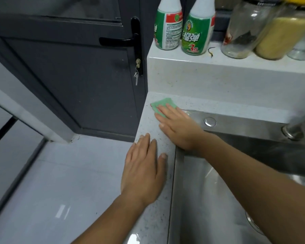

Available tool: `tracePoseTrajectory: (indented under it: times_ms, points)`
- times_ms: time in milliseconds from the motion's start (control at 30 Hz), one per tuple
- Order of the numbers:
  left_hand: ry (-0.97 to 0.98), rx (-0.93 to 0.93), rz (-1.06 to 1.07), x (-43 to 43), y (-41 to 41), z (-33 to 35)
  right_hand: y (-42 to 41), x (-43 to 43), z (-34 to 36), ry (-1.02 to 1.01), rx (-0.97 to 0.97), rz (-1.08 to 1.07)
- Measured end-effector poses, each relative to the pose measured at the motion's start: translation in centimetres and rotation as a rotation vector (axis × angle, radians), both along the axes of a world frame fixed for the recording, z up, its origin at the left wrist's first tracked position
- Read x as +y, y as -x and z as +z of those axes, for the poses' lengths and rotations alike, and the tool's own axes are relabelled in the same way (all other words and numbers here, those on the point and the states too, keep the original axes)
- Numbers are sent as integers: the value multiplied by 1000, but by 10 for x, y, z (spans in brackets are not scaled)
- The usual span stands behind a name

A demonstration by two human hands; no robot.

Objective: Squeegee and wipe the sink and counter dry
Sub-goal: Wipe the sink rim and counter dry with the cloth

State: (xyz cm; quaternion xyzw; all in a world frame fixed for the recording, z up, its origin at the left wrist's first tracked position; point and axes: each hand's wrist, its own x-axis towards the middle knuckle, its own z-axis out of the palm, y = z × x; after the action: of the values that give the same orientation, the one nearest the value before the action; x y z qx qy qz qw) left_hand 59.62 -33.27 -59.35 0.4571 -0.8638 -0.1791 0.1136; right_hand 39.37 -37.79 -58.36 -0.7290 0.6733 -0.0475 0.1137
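A green cloth lies on the speckled white counter at the back left corner beside the steel sink. My right hand presses flat on the cloth, covering its near part. Flat on the narrow counter strip left of the sink rests my left hand, fingers together and pointing away, holding nothing. The sink basin lies under my right forearm. No squeegee is in view.
Two green-and-white cleaner bottles and glass jars stand on the raised ledge behind the counter. A faucet base and a round button sit on the sink's back rim. A grey door with black handle is at left.
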Motion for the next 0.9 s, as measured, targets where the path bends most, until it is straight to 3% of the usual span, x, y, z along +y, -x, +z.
tracePoseTrajectory:
  times_ms: [167, 267, 367, 467, 533, 600, 767, 900]
  points:
    - [138, -92, -15, -34, 23, 10, 32, -1, -4, -24, 28, -178]
    - [96, -107, -87, -62, 35, 5, 74, 43, -5, -39, 103, -452]
    - [47, 1, -79, -66, 35, -3, 90, 60, 5, -44, -56, -736]
    - [15, 86, -74, -66, 34, -4, 44, 22, 11, 18, -228, -617]
    - [25, 105, -96, -69, 34, -3, 5, -12, 6, 14, -158, -359]
    - [33, 102, -120, -69, 33, -4, -14, -35, 1, 0, -111, -262]
    - [153, -157, -99, -71, 39, 2, 46, 13, -2, 14, -91, -494]
    - [146, -85, -174, -87, 78, 10, 131, 95, 0, -104, 55, -861]
